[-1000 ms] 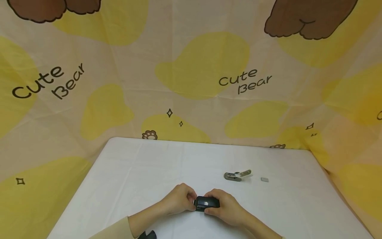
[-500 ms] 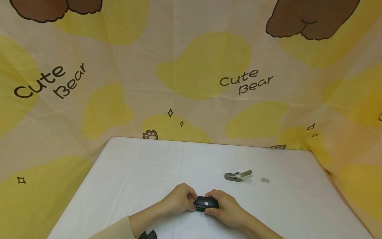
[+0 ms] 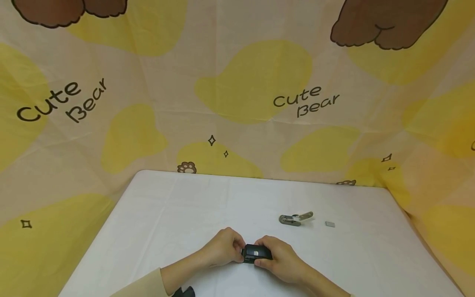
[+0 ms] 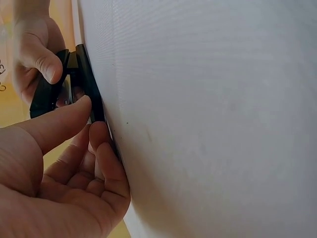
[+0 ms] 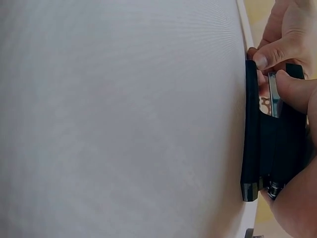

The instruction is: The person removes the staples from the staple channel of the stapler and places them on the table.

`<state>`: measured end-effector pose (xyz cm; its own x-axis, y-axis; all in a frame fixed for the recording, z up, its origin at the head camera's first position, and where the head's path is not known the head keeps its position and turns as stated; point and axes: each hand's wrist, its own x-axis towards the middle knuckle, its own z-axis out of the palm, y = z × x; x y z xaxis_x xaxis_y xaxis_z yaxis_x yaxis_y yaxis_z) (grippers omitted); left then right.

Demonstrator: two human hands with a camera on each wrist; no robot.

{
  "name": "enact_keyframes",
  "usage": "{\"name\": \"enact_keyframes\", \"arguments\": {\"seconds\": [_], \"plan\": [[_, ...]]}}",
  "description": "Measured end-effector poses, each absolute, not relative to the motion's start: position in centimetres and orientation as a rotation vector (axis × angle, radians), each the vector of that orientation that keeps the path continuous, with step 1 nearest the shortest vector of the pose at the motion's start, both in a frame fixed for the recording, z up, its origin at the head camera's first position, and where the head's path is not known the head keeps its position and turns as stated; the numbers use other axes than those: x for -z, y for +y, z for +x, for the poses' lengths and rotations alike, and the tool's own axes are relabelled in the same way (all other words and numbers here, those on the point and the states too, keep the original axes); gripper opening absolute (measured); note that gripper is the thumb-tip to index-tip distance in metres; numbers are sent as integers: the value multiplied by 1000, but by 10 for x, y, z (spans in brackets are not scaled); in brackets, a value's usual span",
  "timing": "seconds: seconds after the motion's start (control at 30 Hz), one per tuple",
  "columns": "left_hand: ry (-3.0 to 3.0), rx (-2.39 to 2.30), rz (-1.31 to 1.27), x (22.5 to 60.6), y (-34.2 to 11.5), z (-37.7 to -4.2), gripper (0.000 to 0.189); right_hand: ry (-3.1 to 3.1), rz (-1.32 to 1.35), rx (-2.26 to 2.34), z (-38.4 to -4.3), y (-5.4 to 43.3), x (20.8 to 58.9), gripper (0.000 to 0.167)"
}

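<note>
One black stapler [image 3: 252, 249], glossy-topped, long and narrow, with a small white mark on its top: located between the two hands, low over the front part of the white rectangular table [image 3: 208, 206], base downward; whether the base fully rests on the cloth-like surface cannot be told. Long axis: roughly left to right across the person's front, hinge end toward the right hand, free end toward the left. Upper arm and base stand apart at the free end, a silver metal strip [image 5: 275, 96] showing in the gap. Right hand [image 3: 278, 256]: grips the stapler's body from the right, thumb on the near side, fingers on the far side. Left hand [image 3: 224, 248]: fingers curled, thumb and forefinger narrowed into a pinch at the free end by the base; the exact part pinched is hidden. The hands face each other along that axis, both in contact, the right covering more of the body. Also listed: one olive-grey small stapler, its arm raised [image 3: 290, 220], beyond the right hand and well apart; one small flat grey rectangular block [image 3: 330, 224], just right of it; one black object [image 3: 188, 291], cut off by the lower edge, unidentified; one beige sleeve [image 3: 142, 284] on the left forearm; one yellow-patched "Cute Bear" cloth backdrop [image 3: 237, 103] behind.
</note>
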<state>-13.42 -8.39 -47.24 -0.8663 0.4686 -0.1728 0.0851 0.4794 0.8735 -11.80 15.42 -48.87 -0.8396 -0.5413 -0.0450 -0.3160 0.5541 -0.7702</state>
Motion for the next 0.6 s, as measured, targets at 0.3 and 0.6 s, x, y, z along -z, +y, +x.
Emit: {"name": "enact_keyframes", "arguments": {"seconds": [0.3, 0.6], "plan": [[2333, -1360, 442, 473, -84, -134, 27, 2539, -711, 1148, -118, 153, 489, 28], [2332, -1361, 444, 472, -84, -134, 26, 2549, -724, 1121, -119, 153, 489, 29]]}}
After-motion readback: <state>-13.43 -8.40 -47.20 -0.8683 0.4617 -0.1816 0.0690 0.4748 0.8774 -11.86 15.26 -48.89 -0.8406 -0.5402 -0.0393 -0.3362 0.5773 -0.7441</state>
